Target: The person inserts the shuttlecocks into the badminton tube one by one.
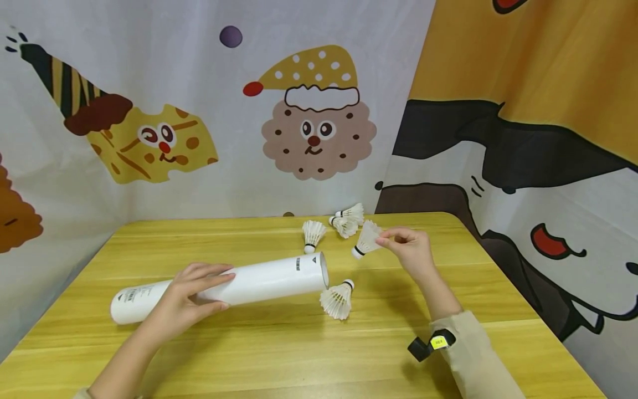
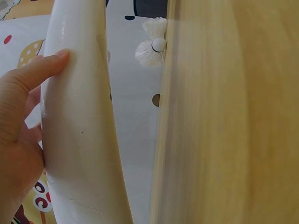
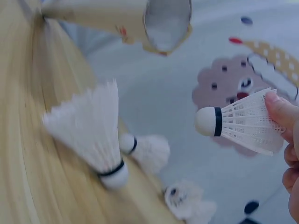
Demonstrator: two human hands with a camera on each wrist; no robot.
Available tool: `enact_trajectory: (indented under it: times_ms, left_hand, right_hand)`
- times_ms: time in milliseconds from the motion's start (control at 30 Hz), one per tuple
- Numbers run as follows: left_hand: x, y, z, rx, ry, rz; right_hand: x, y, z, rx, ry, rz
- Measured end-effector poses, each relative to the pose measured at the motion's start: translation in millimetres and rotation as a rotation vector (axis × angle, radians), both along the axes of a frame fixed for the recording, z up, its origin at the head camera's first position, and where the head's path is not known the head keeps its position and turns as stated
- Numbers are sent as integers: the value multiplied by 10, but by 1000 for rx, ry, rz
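Note:
My left hand [image 1: 181, 296] grips a white shuttlecock tube [image 1: 274, 281] around its middle, fingers over the top and thumb along the near side. The tube lies slanted, its open end toward the right and slightly raised; in the right wrist view that mouth [image 3: 168, 25] shows hollow. Between thumb and fingertips, my right hand [image 1: 412, 252] pinches a white shuttlecock [image 3: 245, 122] by the skirt's edge. Its black-banded cork points left, toward the tube. Just below the tube's mouth, another shuttlecock [image 1: 336, 301] rests on the table, skirt toward the front.
Beyond the tube a shuttlecock [image 1: 313, 235] stands out with its cork toward me. Two more shuttlecocks [image 1: 345, 226] lie close together near the back edge of the wooden table [image 1: 279, 354]. A printed cloth [image 1: 199, 72] hangs behind the table.

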State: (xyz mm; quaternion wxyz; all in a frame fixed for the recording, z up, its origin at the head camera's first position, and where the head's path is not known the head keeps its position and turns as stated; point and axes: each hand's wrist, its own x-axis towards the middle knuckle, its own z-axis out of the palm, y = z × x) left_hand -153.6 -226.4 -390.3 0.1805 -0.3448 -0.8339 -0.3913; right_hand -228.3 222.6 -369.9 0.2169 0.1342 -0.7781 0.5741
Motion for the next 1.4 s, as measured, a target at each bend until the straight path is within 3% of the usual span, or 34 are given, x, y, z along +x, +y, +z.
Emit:
enact_trajectory:
  times_ms: [133, 267, 533, 767, 967, 1233, 1400]
  left_hand:
    - [5, -1, 4, 4, -9, -1]
    - [3, -3, 0, 11, -8, -1]
    - [-2, 0, -6, 9, -4, 10]
    - [-10, -8, -8, 8, -1, 2]
    - [-5, -7, 7, 25, -4, -9]
    - [-30, -1, -30, 50, 85, -17]
    - [-23, 0, -20, 51, 81, -15]
  right_hand:
    - [165, -158, 176, -65, 52, 63]
    - [272, -290, 241, -98, 110, 123]
    - [392, -493, 189, -144, 171, 208]
    - [445, -631, 107, -200, 148, 224]
    - [479, -739, 15, -191, 111, 278]
    - [492, -794, -36, -99, 63, 301]
    - [495, -823, -61, -41, 89, 350]
